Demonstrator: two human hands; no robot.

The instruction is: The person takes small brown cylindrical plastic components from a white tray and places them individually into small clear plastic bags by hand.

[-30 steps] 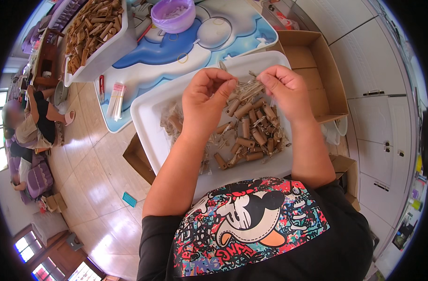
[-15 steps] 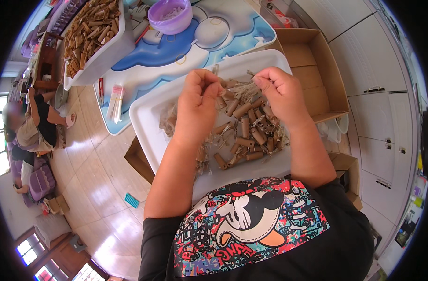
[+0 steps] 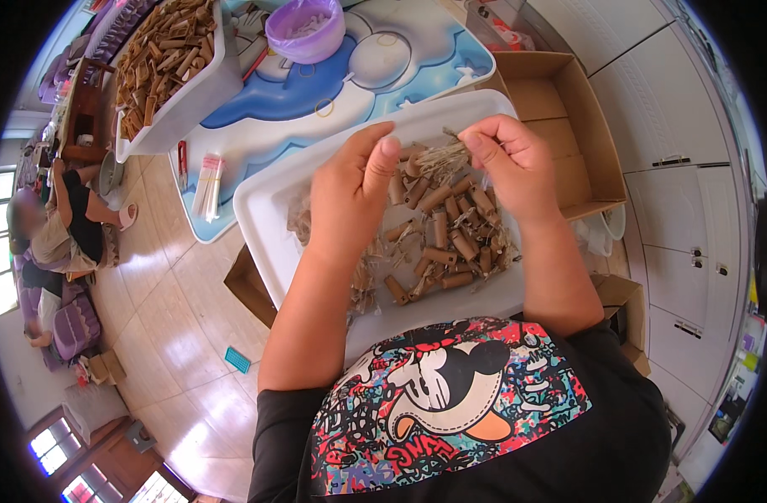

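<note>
My right hand pinches the end of a bundle of thin beige strings between thumb and finger. The strings fan out from it over the white tray. To its left, my left hand is raised above the tray with thumb and index finger apart. Nothing shows between those two; its other fingers are hidden. Small brown tubes, several with string ends sticking out, lie heaped in the tray below my hands. Clear plastic bags lie partly hidden beneath my left forearm.
A white bin full of brown pieces and a purple bowl of small white pieces stand on the blue patterned table. Near its edge are a red cutter and white sticks. A cardboard box stands right; another person sits far left.
My left thumb and index finger have parted from their pinch, and that hand has shifted slightly left. My right hand still holds the strings, almost in the same spot.
</note>
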